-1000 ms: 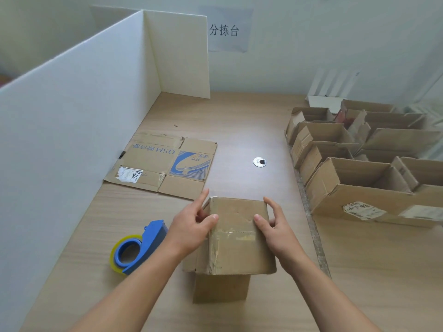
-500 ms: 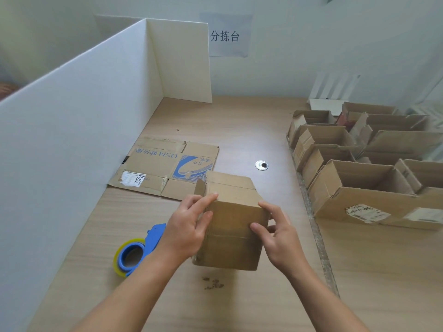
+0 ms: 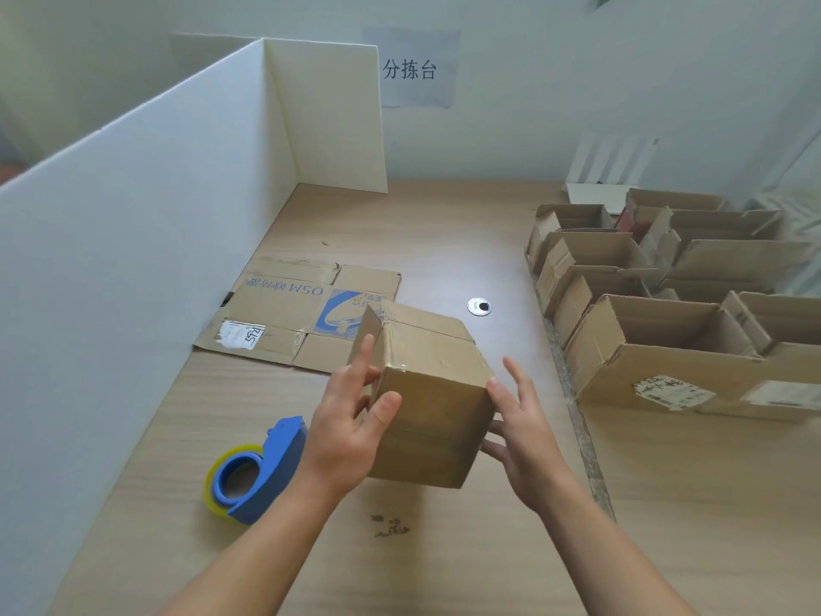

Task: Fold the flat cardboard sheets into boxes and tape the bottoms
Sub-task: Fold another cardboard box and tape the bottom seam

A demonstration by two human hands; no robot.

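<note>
A small brown cardboard box (image 3: 431,411) is held tilted above the wooden table (image 3: 444,242), a taped seam showing on its upper face and one flap sticking up at its far left. My left hand (image 3: 346,433) grips its left front corner, thumb on the near face and fingers along the left side. My right hand (image 3: 524,433) supports the right side with spread, straight fingers, the lower ones under the box. A blue tape dispenser (image 3: 262,469) with a yellowish roll lies on the table left of my left wrist. A flat printed cardboard sheet (image 3: 284,304) lies beyond it.
Several open-topped cardboard boxes (image 3: 657,335) stand packed along the right side. A tall white divider board (image 3: 133,242) walls the left edge and back corner. A round metal cable hole (image 3: 479,306) sits mid-table. Small cardboard crumbs (image 3: 391,524) lie under the box.
The box stood on the table under both hands a second ago. It has been lifted and turned over away from me, and now hangs tilted between my hands.
</note>
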